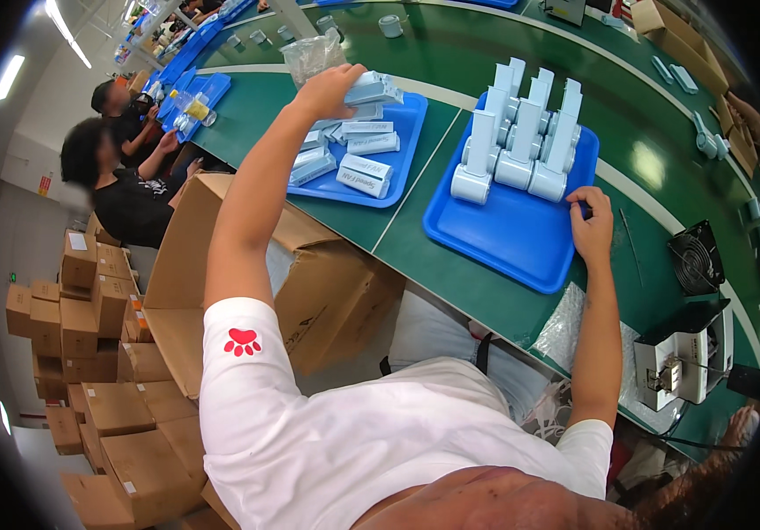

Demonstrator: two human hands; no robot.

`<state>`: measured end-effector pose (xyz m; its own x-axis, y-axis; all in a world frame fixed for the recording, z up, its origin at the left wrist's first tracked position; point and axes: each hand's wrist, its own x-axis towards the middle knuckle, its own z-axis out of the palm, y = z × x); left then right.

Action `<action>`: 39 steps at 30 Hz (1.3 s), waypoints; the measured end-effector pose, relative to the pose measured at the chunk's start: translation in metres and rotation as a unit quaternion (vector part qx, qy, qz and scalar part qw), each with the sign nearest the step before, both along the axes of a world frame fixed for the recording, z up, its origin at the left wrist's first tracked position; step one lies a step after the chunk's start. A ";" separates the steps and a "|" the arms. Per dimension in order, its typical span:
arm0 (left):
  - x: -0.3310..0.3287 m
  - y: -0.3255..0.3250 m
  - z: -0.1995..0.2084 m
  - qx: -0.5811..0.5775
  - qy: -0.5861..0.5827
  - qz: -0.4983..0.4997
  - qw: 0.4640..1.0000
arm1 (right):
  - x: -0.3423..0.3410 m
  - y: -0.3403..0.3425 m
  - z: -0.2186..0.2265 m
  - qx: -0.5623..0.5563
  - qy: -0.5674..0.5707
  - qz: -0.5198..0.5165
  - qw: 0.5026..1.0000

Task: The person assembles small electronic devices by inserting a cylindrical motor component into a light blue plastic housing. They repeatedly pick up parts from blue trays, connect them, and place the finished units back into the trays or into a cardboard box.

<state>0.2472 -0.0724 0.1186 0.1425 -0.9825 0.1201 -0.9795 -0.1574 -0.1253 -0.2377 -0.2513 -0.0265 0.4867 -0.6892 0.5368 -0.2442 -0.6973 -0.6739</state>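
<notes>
Left hand (331, 88): fingers clamped on a small pale-blue box (373, 88), lifted over the left blue tray (411, 132) of similar boxes (365, 170) at eleven o'clock. Right hand (592, 231): fingers curled together, resting on the right blue tray (508, 238), at four o'clock from upright white devices (521, 132). Green workbench (397, 234) beneath.
</notes>
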 end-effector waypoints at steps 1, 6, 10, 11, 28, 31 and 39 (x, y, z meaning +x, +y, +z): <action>0.003 -0.007 -0.001 -0.001 -0.010 0.002 1.000 | 0.000 0.000 0.000 -0.002 -0.001 -0.006 1.000; 0.003 -0.028 -0.019 0.085 -0.077 0.020 0.993 | -0.002 -0.002 0.001 0.018 0.011 -0.013 1.000; -0.002 0.001 -0.036 0.022 -0.106 0.090 0.990 | 0.005 -0.005 -0.004 0.039 -0.004 0.000 0.999; -0.001 0.013 -0.035 -0.005 -0.089 0.083 0.993 | 0.007 -0.005 -0.006 0.039 -0.013 0.001 0.999; -0.049 0.569 -0.141 0.212 0.136 0.407 0.878 | -0.015 -0.050 -0.040 0.068 0.106 -0.013 0.992; -0.077 0.579 -0.178 0.325 0.157 0.352 0.864 | -0.029 -0.065 -0.045 0.051 0.123 -0.030 0.991; -0.071 0.577 -0.210 0.347 0.056 0.309 0.883 | -0.025 -0.049 -0.036 0.096 0.086 -0.025 0.991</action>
<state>0.1761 0.5047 -0.0916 0.6507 -0.5436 -0.5303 -0.7454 -0.5904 -0.3094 -0.2628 -0.3000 -0.0626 0.5217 -0.7962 0.3063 -0.3983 -0.5449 -0.7379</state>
